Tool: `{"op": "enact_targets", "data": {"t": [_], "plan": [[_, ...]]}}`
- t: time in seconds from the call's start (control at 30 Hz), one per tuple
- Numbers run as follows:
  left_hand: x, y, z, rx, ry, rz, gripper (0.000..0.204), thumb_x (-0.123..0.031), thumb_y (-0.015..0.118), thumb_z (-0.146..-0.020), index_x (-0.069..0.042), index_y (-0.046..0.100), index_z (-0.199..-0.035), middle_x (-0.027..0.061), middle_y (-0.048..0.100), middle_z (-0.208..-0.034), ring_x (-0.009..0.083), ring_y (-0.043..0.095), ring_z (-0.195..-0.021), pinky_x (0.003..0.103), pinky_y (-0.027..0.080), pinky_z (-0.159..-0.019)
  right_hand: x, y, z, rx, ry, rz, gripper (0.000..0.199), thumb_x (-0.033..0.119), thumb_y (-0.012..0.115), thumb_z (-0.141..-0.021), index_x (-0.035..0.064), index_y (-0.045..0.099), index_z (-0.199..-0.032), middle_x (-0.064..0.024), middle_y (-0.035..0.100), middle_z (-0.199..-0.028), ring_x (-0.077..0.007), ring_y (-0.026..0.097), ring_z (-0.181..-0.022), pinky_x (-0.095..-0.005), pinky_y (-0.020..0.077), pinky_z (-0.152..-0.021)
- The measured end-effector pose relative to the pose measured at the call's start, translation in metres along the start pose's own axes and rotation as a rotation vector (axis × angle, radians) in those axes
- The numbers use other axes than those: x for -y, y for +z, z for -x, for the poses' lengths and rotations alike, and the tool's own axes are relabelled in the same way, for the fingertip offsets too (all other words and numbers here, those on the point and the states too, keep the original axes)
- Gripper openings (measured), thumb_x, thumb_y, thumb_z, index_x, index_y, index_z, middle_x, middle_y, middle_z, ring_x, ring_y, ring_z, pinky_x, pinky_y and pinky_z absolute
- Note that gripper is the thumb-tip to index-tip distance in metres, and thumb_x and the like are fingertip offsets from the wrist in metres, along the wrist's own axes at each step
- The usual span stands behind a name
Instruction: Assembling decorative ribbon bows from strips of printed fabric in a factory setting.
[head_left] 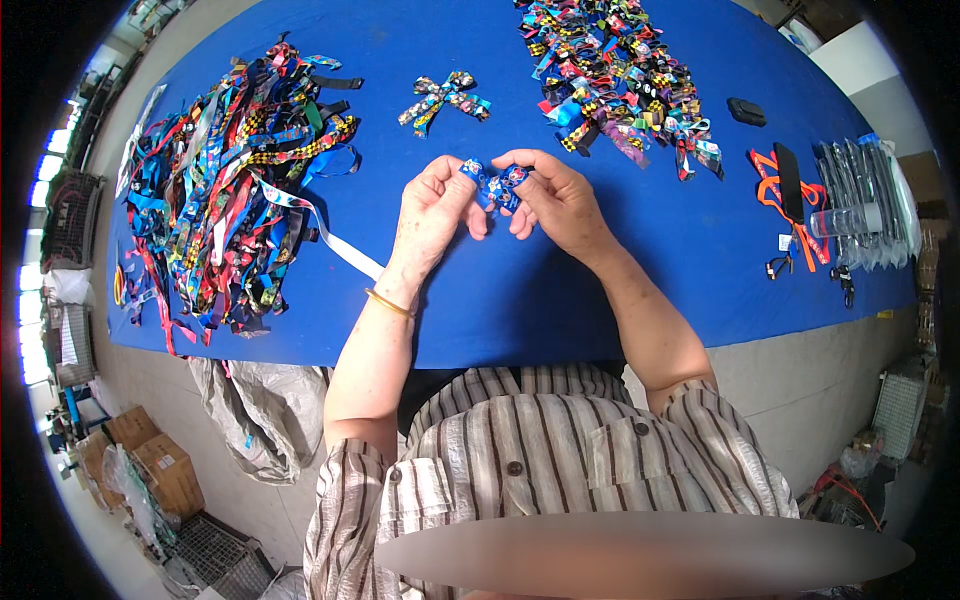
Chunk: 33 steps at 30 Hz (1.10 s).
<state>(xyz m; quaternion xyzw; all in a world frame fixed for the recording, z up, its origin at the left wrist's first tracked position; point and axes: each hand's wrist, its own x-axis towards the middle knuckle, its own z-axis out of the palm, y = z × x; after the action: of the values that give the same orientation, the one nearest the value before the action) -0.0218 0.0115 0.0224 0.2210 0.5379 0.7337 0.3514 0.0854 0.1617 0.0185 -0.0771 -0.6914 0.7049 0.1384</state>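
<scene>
Head view, left to right. At far left, on the floor below the table edge, two cardboard boxes (150, 455), with a grey sack (255, 410) slumped just right of them. On the blue table (560, 290), one big loose heap of ribbons (235, 180), far too tangled to count, with one white strip (330, 235) trailing out of it toward the middle. Right of the heap, one finished bow (443, 98), lying alone on the cloth, apart from both piles. Below it, above the table's near half, the two hands, meeting. Left hand (432, 208) with one thin bangle (388, 303) on the wrist, fingers curled narrow and pinching one end of a small blue patterned ribbon (494, 185). Right hand (560, 195) pinching the other end, thumb and forefinger closed on it, the remaining fingers tucked under. Ribbon folded into loops between the fingertips, held clear of the cloth, level with the middle of the table. Behind the right hand, at the far edge, one second pile of bows (615, 75), packed too close to count. Further right, one small black object (746, 111), then one orange strap (785, 200) with a dark flat piece lying across it. At far right, one bundle of clear bags (865, 205) resting on the table's end, with a clear cup on top.
</scene>
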Motion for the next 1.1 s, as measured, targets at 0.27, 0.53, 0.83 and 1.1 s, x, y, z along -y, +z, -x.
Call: {"op": "enact_targets", "data": {"t": [0.27,0.53,0.83,1.1], "plan": [[0.008,-0.001,0.001,0.006,-0.013,0.151,0.030,-0.028,0.049,-0.102,-0.001,0.057,-0.090,0.0115,0.064,-0.068,0.0134,0.056,-0.046,0.027,0.050,-0.044,0.002,0.005,0.001,-0.005,0.135,-0.227,0.026,0.024,0.047,-0.102,0.0012,0.054,-0.114,-0.0088,0.061,-0.076,-0.0141,0.063,-0.054,-0.0230,0.0515,-0.047],[0.001,0.010,0.002,-0.016,0.000,0.215,0.035,-0.029,0.048,-0.102,0.001,0.057,-0.087,0.0134,0.065,-0.069,0.0136,0.054,-0.044,0.028,0.051,-0.043,0.006,0.001,-0.003,-0.028,0.184,-0.407,0.025,0.021,0.049,-0.101,-0.0004,0.053,-0.113,-0.0106,0.060,-0.077,-0.0174,0.064,-0.055,-0.0279,0.0544,-0.049],[0.003,-0.001,0.002,-0.063,0.008,-0.007,0.032,-0.028,0.049,-0.102,-0.002,0.056,-0.084,0.0063,0.060,-0.066,0.0073,0.051,-0.044,0.023,0.048,-0.044,0.010,-0.009,0.000,0.050,0.224,-0.296,0.019,0.013,0.055,-0.094,-0.0008,0.055,-0.106,-0.0134,0.065,-0.078,-0.0152,0.064,-0.056,-0.0266,0.0526,-0.049],[0.006,-0.009,0.001,-0.162,0.154,-0.434,0.030,-0.025,0.054,-0.100,-0.005,0.057,-0.078,-0.0012,0.056,-0.063,0.0030,0.047,-0.055,0.022,0.038,-0.048,0.014,-0.005,-0.009,0.075,0.335,0.038,0.024,0.020,0.072,-0.088,0.0020,0.063,-0.100,-0.0042,0.063,-0.072,-0.0079,0.056,-0.054,-0.0225,0.0437,-0.045]]}}
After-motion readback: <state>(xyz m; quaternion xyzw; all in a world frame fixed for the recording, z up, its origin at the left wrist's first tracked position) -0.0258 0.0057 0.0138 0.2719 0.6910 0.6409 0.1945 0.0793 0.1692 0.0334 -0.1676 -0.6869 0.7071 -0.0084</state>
